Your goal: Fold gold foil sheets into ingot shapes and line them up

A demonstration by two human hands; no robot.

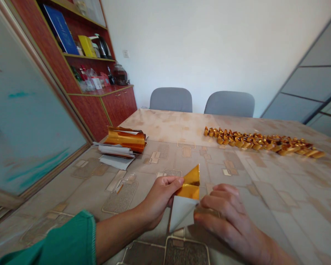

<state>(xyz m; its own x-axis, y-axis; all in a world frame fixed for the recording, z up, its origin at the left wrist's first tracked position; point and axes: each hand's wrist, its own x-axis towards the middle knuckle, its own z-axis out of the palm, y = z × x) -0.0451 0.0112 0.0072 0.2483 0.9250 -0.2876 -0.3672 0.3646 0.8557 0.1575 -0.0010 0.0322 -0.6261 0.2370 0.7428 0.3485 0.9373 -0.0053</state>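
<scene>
Gold-and-white folded foil paper [189, 192] is pinched by the left hand [161, 198]; curled right hand [227, 215] beside it, grip unclear.

Left hand [162, 193] pinching gold foil paper [191, 191] at its left, thumb [177, 184] uppermost, right hand [228, 213] at its right, fingers [213, 202] curled

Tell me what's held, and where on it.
Folded gold foil paper: the left hand pinches its left edge; the right hand is at its right edge, grip unclear.
</scene>
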